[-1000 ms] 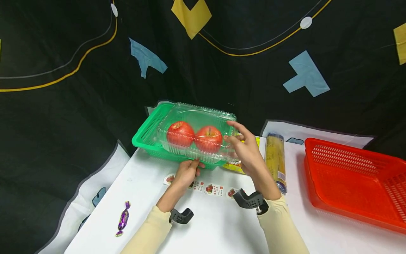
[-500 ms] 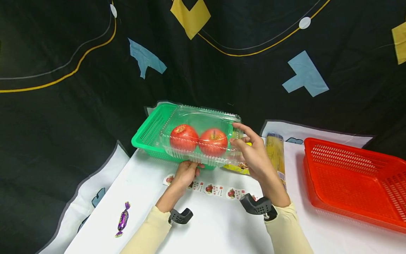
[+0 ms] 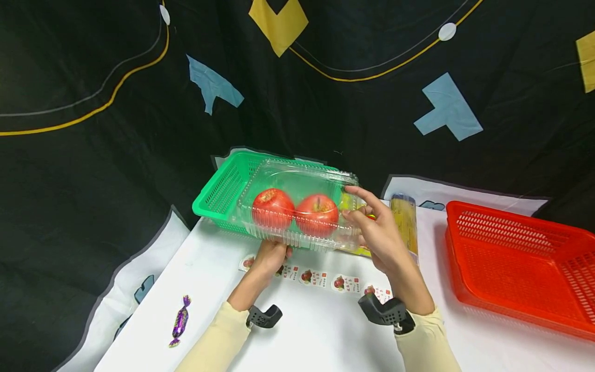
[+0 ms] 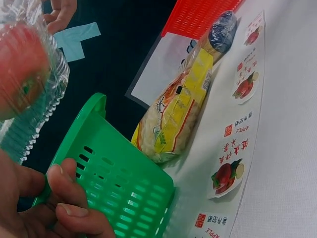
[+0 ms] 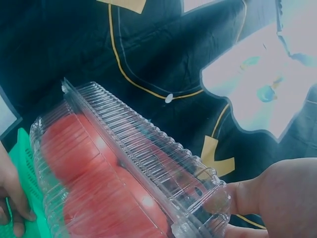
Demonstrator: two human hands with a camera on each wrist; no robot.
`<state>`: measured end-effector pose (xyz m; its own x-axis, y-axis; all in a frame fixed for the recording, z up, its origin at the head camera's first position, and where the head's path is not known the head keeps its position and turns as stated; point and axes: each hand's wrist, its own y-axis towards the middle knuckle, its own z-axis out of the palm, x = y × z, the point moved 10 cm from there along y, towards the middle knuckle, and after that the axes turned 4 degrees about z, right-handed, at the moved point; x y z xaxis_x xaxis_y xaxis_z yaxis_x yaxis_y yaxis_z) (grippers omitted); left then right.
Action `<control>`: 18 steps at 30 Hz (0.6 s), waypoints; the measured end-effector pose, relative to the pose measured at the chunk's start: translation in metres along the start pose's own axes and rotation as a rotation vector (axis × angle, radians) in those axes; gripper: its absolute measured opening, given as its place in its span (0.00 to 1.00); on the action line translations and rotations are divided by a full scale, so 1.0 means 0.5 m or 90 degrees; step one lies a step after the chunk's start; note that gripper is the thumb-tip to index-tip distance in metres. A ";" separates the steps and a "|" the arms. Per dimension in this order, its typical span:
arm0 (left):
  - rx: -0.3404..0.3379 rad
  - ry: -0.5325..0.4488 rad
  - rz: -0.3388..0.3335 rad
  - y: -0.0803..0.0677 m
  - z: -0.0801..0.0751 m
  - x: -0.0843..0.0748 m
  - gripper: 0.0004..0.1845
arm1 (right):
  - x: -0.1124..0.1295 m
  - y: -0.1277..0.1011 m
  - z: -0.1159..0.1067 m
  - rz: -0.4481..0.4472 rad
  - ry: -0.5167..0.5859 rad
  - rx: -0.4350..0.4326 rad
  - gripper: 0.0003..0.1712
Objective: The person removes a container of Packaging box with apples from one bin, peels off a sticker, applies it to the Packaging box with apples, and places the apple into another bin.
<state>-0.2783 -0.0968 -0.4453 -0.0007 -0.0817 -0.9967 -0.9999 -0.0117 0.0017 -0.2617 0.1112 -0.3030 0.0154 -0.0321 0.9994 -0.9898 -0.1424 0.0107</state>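
A: Where's the clear box (image 3: 299,206)?
B: Held up over the near right part of the green basket (image 3: 223,194), two red apples (image 3: 295,211) inside. The right hand (image 3: 378,232) grasps its right end, fingers curled on the rim.

A: And the left hand (image 3: 269,256)?
B: Clenched on the basket's near rim. The left wrist view shows the fingers (image 4: 74,196) wrapped over the green edge, which the head view half hides under the box.

A: What else does that wrist view give?
B: A yellow bag (image 4: 178,111) lying right of the basket, mostly hidden behind the box and hand from the head. It also shows the apple labels (image 4: 233,163) in a strip on the counter, in front of the basket.

A: The right wrist view?
B: The box's ribbed lid (image 5: 143,148) up close, with the thumb (image 5: 247,196) at its corner.

A: The surroundings?
B: A white counter (image 3: 316,330). Right of the basket lies a yellow tube (image 3: 404,225), then a red basket (image 3: 520,263) well apart. A purple candy (image 3: 180,320) sits to the near left. Behind hangs a black cloth (image 3: 93,155) with blue and yellow shapes.
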 end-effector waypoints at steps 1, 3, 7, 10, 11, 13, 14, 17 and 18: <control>-0.001 0.002 -0.002 0.000 0.000 0.001 0.13 | 0.001 -0.002 -0.002 -0.003 -0.001 -0.003 0.28; -0.005 0.008 -0.009 -0.001 -0.002 0.003 0.13 | 0.002 -0.007 -0.005 -0.004 -0.009 -0.006 0.29; -0.014 0.020 -0.039 -0.007 -0.006 0.012 0.12 | -0.002 -0.018 -0.013 0.010 -0.014 -0.013 0.30; -0.019 0.028 -0.044 -0.011 -0.007 0.014 0.11 | -0.004 -0.025 -0.018 0.017 -0.011 -0.016 0.30; -0.019 0.033 -0.040 -0.011 -0.007 0.013 0.11 | -0.004 -0.028 -0.020 0.017 -0.011 -0.017 0.30; -0.022 0.042 -0.039 -0.012 -0.007 0.012 0.11 | -0.004 -0.032 -0.023 0.014 -0.010 -0.021 0.29; -0.022 0.048 -0.037 -0.013 -0.007 0.012 0.12 | -0.004 -0.035 -0.025 0.012 -0.010 -0.022 0.29; -0.016 0.066 -0.021 -0.012 -0.005 0.006 0.13 | -0.004 -0.041 -0.030 0.010 -0.005 -0.025 0.29; -0.016 0.071 -0.017 -0.011 -0.005 0.004 0.13 | -0.004 -0.043 -0.031 0.009 -0.003 -0.025 0.29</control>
<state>-0.2726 -0.0995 -0.4469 0.0279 -0.1912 -0.9811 -0.9990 -0.0401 -0.0205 -0.2428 0.1298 -0.3046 0.0015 -0.0379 0.9993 -0.9947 -0.1031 -0.0024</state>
